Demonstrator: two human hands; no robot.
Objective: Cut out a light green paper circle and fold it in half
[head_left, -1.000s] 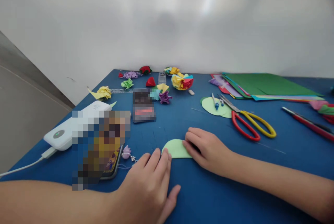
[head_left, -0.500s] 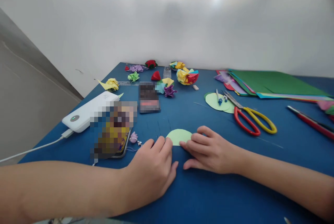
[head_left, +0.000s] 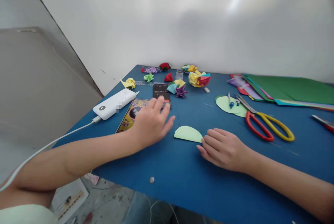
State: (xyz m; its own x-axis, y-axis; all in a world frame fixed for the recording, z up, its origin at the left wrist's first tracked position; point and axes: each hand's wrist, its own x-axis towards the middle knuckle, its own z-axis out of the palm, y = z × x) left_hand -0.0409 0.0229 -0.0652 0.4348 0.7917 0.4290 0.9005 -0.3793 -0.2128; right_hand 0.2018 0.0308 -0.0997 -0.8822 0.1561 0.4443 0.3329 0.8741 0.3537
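Head view looks down on a blue bench where a pale green paper half-disc lies flat near the middle. Its long axis, the straight folded edge, runs left to right and dips a little toward the right, on the side nearer the person; the curved edge bulges toward the far wall. Right hand rests palm down just right of the half-disc, fingers relaxed and gripping nothing, with the fingertips touching its right corner. Left hand hangs spread and empty above the bench to the left of the half-disc and apart from it, fingers extended over the near end of a dark phone showing a timer. Whether those fingers touch the phone cannot be told. Beside it lie a second phone in a yellow case, partly hidden by the left hand, and a white power bank with its cable running off the bench. Farther back sit small paper flowers. Scissors with 1 red and 1 yellow handle lie to the right by green paper circles, and a stack of coloured sheets is cut off at the right edge.
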